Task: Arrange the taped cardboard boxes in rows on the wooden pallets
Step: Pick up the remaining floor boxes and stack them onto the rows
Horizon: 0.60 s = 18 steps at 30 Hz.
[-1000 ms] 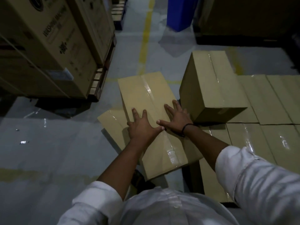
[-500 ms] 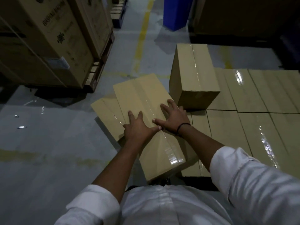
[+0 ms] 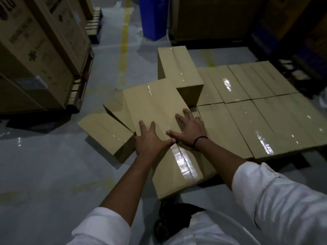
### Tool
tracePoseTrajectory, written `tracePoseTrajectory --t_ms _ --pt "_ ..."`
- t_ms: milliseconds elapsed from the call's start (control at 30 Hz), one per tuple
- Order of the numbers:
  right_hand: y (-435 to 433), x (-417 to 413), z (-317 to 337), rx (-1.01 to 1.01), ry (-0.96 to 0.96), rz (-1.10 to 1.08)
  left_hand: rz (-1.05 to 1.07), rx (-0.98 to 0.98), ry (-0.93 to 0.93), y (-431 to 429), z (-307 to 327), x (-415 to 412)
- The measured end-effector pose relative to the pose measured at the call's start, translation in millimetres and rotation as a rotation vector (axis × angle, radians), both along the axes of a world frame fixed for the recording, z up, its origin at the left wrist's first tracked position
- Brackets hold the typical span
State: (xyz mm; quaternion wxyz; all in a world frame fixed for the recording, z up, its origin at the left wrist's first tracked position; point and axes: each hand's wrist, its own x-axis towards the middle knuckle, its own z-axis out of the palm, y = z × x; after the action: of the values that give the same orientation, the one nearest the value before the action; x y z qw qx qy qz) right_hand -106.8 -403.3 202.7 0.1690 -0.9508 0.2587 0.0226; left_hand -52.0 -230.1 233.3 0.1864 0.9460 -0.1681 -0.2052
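Observation:
A long taped cardboard box (image 3: 159,106) lies skewed at the left edge of a layer of taped boxes (image 3: 256,121). My left hand (image 3: 150,140) and my right hand (image 3: 189,128) both press flat on its top, fingers spread, thumbs nearly touching. A second-layer box (image 3: 178,69) stands on the layer just beyond my right hand. Two more boxes lie at the left: a nearer one (image 3: 106,131) on the floor and one (image 3: 116,106) partly under the long box. The pallet under the layer is hidden except for a dark edge (image 3: 300,161).
Large printed appliance cartons (image 3: 35,55) on a wooden pallet (image 3: 79,92) stand at the left. A blue bin (image 3: 154,16) and a dark stack (image 3: 212,18) are at the back. A yellow floor line (image 3: 123,50) runs away down the grey floor.
My view has shifted, showing more of the box layer to the right. Both hands stay flat on the long box, which has slid a little toward the layer.

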Motion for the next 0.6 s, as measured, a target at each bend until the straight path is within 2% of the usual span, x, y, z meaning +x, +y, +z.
tracePoseTrajectory --t_ms 267,600 --pt "-21 -91 5 0.025 0.004 -0.113 -0.132 0.004 -0.012 -28 -6 -64" --pt "-119 -178 10 0.052 -0.014 -0.259 -0.311 0.003 -0.076 -138 -6 -127"
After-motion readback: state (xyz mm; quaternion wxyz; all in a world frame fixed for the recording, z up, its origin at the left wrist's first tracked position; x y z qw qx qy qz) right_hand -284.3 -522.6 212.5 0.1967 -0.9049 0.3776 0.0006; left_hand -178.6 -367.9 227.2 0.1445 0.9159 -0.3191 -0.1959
